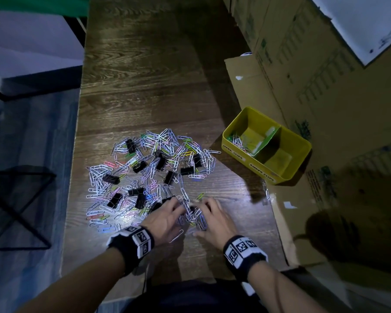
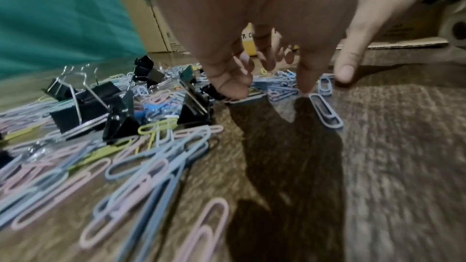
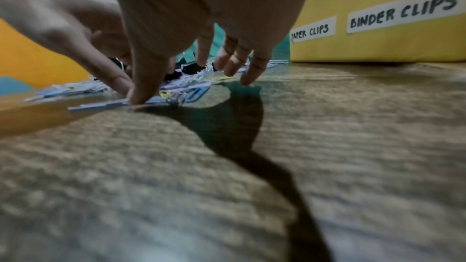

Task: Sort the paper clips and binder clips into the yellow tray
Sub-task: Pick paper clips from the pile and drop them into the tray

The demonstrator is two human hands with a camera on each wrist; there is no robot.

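A dark wooden bench (image 1: 145, 86) carries a pile of paper clips (image 1: 149, 168) and black binder clips (image 1: 111, 179). The yellow tray (image 1: 299, 141) stands well apart from the pile, holding a few paper clips. At the pile's near edge, left hand (image 1: 165, 219) and right hand (image 1: 215, 219) press spread fingers (image 2: 306, 79) onto clips, gripping nothing.

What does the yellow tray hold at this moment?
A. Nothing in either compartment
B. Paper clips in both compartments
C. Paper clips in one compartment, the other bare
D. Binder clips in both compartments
C: in the head view the yellow tray has paper clips piled in its left compartment, while the right compartment shows only bare yellow floor.
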